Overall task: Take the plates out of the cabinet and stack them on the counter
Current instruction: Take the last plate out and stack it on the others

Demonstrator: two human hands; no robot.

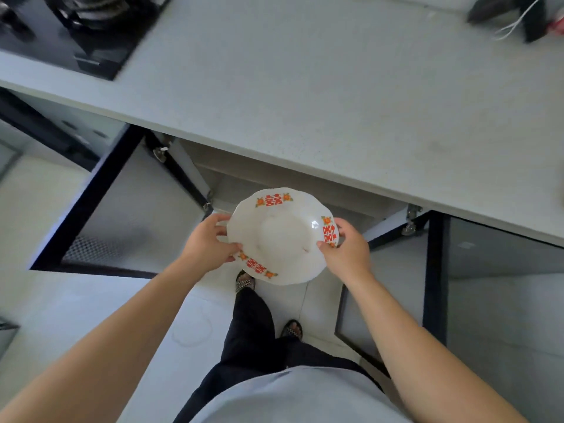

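Observation:
A white plate [282, 236] with red characters and orange flowers on its rim hangs in the air below the counter's front edge, in front of the open cabinet [274, 181]. My left hand [209, 242] grips its left rim, thumb on top. On the opposite side, my right hand [348, 248] grips the right rim. The grey counter [320, 96] spreads above and behind the plate, with no plate on the part that shows. The cabinet's inside is mostly hidden by the counter edge and the plate.
Two dark-framed cabinet doors stand open: one at the left [122, 215], one at the right [457, 279]. A black gas stove [79, 29] sits at the counter's far left. Dark objects with white cables [518, 16] lie at the far right. My feet stand on the tiled floor.

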